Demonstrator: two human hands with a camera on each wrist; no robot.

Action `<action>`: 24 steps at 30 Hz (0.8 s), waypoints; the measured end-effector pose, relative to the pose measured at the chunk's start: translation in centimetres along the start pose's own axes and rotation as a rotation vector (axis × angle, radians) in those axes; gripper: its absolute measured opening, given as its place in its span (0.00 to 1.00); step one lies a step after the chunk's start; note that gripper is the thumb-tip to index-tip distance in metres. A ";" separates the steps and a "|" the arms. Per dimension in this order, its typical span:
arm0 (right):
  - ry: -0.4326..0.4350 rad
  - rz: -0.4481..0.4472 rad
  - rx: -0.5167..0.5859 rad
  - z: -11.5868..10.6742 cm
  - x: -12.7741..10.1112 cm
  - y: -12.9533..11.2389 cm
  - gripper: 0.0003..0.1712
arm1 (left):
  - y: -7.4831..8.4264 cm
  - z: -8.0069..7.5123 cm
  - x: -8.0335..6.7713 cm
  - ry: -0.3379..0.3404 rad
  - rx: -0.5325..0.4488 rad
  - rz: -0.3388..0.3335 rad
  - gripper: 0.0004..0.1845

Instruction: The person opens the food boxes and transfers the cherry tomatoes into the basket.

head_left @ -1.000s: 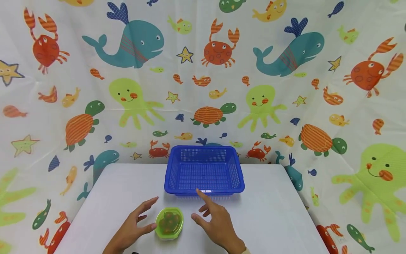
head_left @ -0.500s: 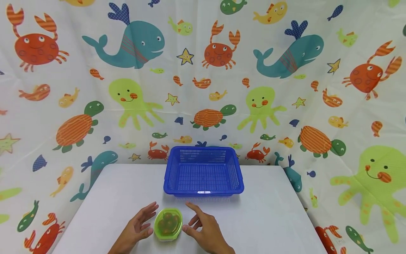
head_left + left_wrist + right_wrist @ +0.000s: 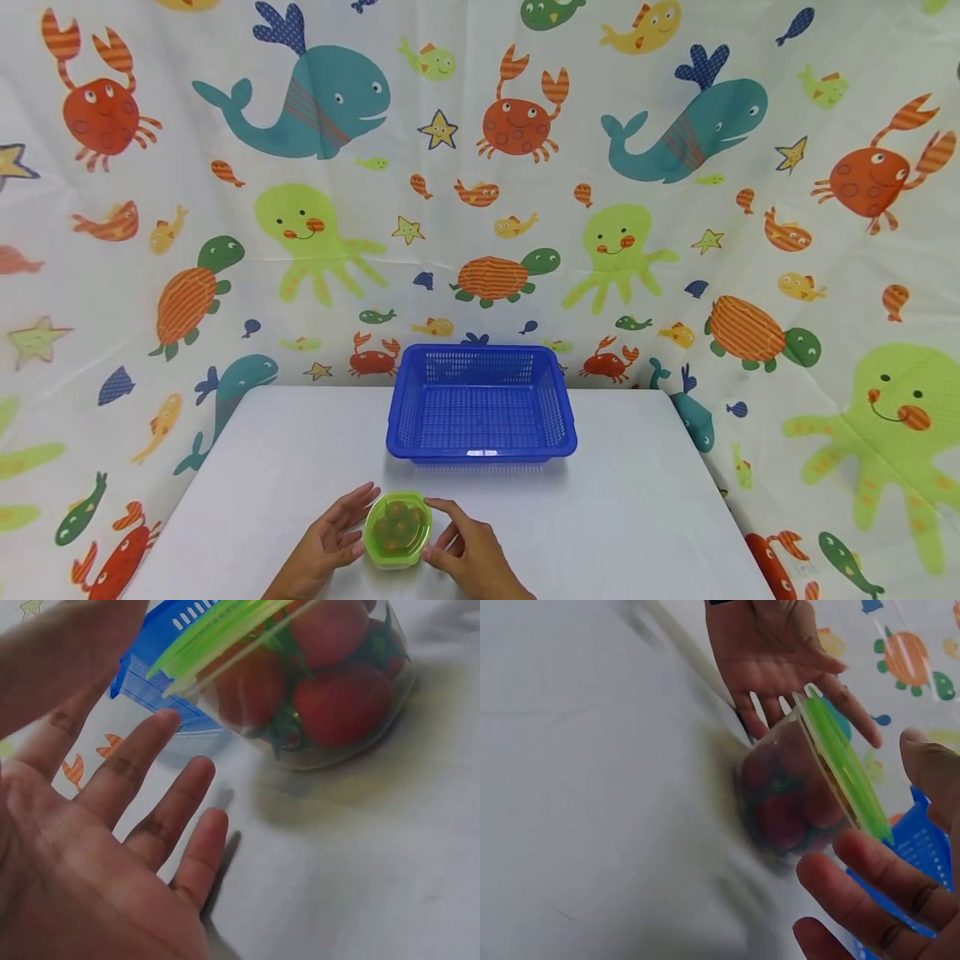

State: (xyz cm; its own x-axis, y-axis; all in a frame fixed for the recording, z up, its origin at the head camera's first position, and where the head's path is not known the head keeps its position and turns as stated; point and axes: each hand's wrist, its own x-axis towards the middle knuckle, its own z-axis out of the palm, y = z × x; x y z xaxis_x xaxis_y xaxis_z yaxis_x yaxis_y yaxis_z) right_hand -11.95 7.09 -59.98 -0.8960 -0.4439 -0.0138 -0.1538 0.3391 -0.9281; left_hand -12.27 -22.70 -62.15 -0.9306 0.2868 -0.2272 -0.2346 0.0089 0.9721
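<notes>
A clear plastic food container (image 3: 397, 540) with a green lid (image 3: 847, 771) stands on the white table in front of me. Red tomatoes (image 3: 343, 703) with green stems show through its wall in both wrist views. On its left side is my left hand (image 3: 327, 540), palm facing the container, with fingers extended and a gap to the wall in the left wrist view. My right hand (image 3: 476, 553) is at the opposite side, its thumb and index finger right by the lid's edge in the head view. Its fingers are spread and loosely bent.
Behind the container, a blue plastic basket (image 3: 483, 455) with perforated walls sits near the table's far edge. The white table (image 3: 622, 517) extends to both sides. A curtain (image 3: 480, 225) printed with sea animals hangs around the back and sides.
My right hand has moved left and closer to the container. My left hand has shifted slightly right, also nearer to it. The container and basket stay in place.
</notes>
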 end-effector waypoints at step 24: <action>-0.031 -0.087 0.185 1.6 -0.9 1.2 0.26 | -1.9 1.2 -0.8 -0.070 -0.032 0.079 0.37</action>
State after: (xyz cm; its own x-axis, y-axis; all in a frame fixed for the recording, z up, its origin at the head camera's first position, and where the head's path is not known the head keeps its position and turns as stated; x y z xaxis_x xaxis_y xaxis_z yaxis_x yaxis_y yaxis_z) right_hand -10.66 6.56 -61.73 -0.8688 -0.4914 0.0608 -0.1483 0.1411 -0.9788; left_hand -10.78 -21.79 -63.71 -0.9249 0.3516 -0.1443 -0.1713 -0.0467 0.9841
